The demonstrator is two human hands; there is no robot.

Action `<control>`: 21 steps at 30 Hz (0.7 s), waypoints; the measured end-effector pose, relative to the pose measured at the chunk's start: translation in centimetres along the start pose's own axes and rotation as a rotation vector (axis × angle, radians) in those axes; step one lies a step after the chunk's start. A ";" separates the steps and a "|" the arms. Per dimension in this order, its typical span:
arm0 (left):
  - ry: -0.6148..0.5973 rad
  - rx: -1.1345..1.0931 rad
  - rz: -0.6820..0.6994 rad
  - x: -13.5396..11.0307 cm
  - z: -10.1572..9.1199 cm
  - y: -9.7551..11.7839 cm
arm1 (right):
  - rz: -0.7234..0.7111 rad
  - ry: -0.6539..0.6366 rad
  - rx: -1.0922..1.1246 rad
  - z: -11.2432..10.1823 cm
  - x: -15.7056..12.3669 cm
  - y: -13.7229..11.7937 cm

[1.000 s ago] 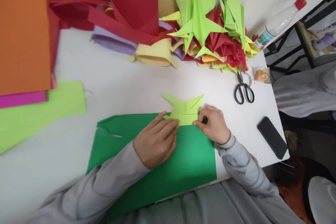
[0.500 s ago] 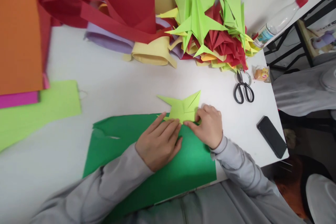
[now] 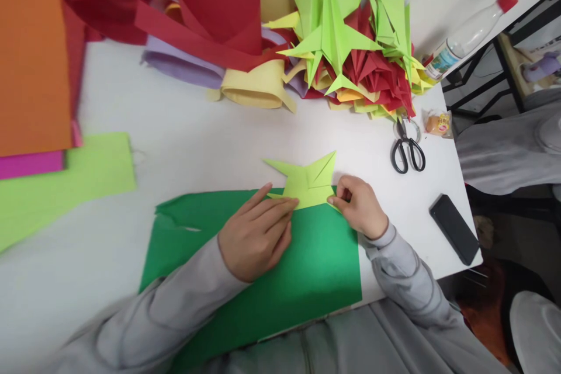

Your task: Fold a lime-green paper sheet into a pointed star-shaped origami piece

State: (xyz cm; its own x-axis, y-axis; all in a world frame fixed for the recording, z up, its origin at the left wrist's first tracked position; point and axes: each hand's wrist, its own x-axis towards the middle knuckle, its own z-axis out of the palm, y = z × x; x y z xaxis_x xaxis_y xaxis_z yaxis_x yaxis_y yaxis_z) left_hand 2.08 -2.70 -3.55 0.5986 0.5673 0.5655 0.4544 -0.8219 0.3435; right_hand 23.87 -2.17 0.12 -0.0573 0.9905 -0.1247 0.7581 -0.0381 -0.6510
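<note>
A folded light-green paper (image 3: 308, 181) with pointed corners lies flat, partly over the far edge of a dark green sheet (image 3: 324, 257). My left hand (image 3: 258, 234) rests on its near left side, fingers stretched out and lying flat. At the near right corner, my right hand (image 3: 362, 204) pinches a pointed tip of the paper between thumb and curled fingers. Part of the paper's left point is covered by my left fingers.
Folded green paper pieces (image 3: 333, 35) and red ones stand at the back. Scissors (image 3: 407, 152), a wrapped snack (image 3: 438, 124), a bottle (image 3: 464, 35) and a black phone (image 3: 454, 229) are on the right. An orange sheet (image 3: 33, 64) lies left. Someone's grey clothing (image 3: 508, 146) shows beyond.
My right hand has shifted right to the paper's corner tip. My left hand has slid slightly left, uncovering more of the paper's near edge.
</note>
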 end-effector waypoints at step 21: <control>-0.040 -0.022 0.130 -0.2 0.7 -1.7 | -0.120 0.166 0.025 0.5 -0.4 0.3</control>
State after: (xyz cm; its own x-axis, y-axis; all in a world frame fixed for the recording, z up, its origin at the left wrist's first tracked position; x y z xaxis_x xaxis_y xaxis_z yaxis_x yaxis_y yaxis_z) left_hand 1.62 -1.42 -4.78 0.6774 0.4571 0.5764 0.3567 -0.8893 0.2861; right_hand 23.81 -2.67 -0.39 -0.0368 0.9962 0.0787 0.7359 0.0803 -0.6724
